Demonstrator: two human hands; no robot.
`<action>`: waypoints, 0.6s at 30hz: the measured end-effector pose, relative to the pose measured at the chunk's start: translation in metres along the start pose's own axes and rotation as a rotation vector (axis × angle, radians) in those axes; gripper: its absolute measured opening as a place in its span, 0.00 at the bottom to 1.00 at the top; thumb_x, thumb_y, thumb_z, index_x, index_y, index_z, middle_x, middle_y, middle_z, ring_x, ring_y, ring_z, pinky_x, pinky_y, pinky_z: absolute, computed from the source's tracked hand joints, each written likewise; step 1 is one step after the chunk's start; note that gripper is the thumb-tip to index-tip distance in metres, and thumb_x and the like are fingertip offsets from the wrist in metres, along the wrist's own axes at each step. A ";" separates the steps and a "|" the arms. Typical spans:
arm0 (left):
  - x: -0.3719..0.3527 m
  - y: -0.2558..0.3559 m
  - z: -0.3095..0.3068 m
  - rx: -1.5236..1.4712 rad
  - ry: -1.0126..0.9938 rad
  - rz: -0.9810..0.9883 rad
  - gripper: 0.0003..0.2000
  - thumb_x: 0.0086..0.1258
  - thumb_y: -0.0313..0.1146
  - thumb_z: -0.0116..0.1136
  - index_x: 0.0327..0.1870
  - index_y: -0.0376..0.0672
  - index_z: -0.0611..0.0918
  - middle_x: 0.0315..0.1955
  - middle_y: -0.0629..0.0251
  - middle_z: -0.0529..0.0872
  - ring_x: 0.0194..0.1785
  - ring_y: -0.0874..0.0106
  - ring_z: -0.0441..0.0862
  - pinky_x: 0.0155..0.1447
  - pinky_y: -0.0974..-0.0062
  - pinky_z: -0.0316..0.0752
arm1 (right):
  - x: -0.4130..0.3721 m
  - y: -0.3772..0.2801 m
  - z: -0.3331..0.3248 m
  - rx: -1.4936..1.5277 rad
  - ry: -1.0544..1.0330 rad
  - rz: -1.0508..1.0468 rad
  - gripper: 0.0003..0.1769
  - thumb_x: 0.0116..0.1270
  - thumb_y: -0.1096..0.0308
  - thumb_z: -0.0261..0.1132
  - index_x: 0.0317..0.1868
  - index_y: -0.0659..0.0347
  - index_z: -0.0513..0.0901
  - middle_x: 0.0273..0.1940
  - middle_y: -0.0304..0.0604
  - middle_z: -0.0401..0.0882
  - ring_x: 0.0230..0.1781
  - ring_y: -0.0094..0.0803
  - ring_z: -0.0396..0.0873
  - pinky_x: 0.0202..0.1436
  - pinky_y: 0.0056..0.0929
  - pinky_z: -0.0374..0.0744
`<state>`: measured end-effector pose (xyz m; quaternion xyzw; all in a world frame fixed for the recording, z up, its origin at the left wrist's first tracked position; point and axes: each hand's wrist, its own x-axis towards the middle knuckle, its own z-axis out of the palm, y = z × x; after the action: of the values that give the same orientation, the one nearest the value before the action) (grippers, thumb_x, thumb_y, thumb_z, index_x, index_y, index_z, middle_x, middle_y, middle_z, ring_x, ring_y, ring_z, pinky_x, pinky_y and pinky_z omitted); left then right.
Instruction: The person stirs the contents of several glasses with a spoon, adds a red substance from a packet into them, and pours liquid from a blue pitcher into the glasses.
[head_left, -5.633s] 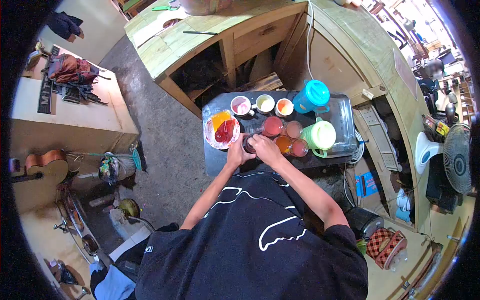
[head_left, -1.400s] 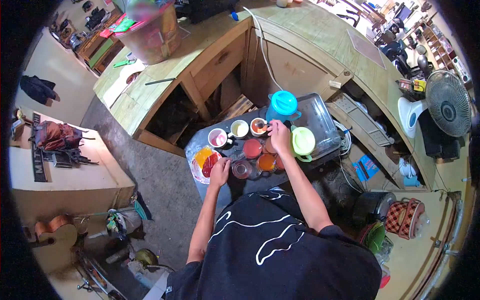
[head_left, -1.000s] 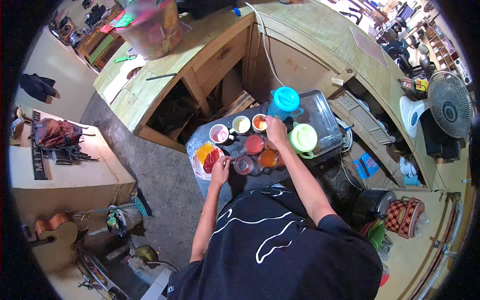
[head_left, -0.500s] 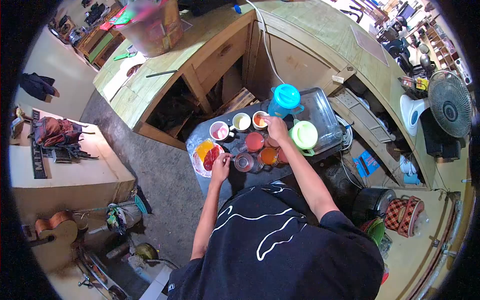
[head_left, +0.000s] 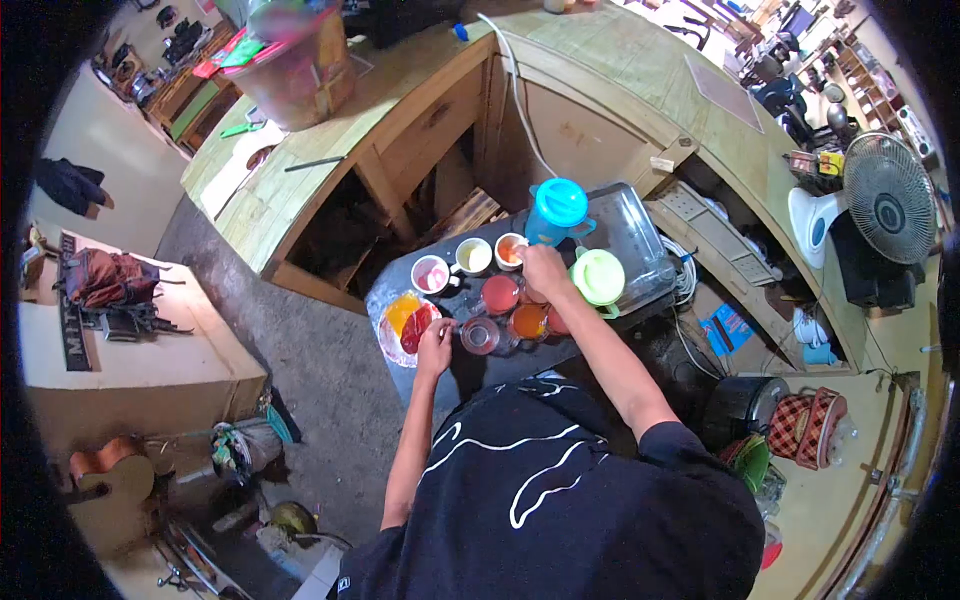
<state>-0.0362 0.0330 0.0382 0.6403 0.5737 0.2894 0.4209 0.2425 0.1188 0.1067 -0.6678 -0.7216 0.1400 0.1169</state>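
My left hand (head_left: 434, 347) is closed at the right edge of a white plate (head_left: 393, 352) that bears yellow and red pieces; what its fingers pinch is too small to make out. Beside it stands a clear glass (head_left: 480, 336). My right hand (head_left: 543, 272) is closed at a white cup (head_left: 508, 250) with orange contents; the thing in its fingers is hidden. Two more white cups, one with pink (head_left: 431, 274) and one with pale yellow contents (head_left: 473, 256), stand to the left. Glasses with red (head_left: 500, 295) and orange contents (head_left: 528, 321) stand below the cups.
A blue lidded pitcher (head_left: 559, 208), a green lidded pitcher (head_left: 598, 276) and a clear tray (head_left: 648, 245) stand at the right of the dark table (head_left: 395, 280). Beyond is a wooden counter (head_left: 620, 80) with a bucket (head_left: 300, 80). A fan (head_left: 888, 205) stands at the right.
The view has shifted slightly, so the table and cups sit a little lower and further left. Both hands remain at about the same places beside the plate and the cup.
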 end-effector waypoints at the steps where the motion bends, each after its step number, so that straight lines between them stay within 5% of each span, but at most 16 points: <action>1: -0.001 -0.010 0.003 -0.001 0.017 0.041 0.09 0.68 0.25 0.49 0.42 0.38 0.82 0.41 0.53 0.84 0.48 0.57 0.81 0.52 0.66 0.74 | -0.003 -0.004 0.001 0.005 -0.008 0.015 0.13 0.67 0.69 0.51 0.37 0.62 0.83 0.30 0.59 0.81 0.33 0.54 0.82 0.38 0.51 0.78; 11: 0.002 -0.005 0.004 -0.007 0.052 0.075 0.08 0.67 0.22 0.49 0.41 0.37 0.82 0.38 0.51 0.84 0.45 0.55 0.82 0.49 0.65 0.74 | 0.015 0.004 0.029 0.259 0.173 0.167 0.14 0.62 0.63 0.59 0.28 0.66 0.84 0.32 0.58 0.82 0.34 0.51 0.82 0.41 0.46 0.80; 18: 0.001 -0.004 0.002 0.005 0.045 0.072 0.08 0.66 0.21 0.50 0.42 0.37 0.82 0.38 0.51 0.84 0.46 0.56 0.82 0.50 0.65 0.74 | 0.025 0.040 0.080 0.793 0.251 0.501 0.12 0.62 0.66 0.58 0.28 0.64 0.85 0.28 0.50 0.84 0.32 0.42 0.84 0.36 0.35 0.81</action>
<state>-0.0362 0.0337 0.0332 0.6548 0.5604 0.3174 0.3955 0.2491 0.1426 0.0174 -0.7368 -0.4101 0.3464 0.4110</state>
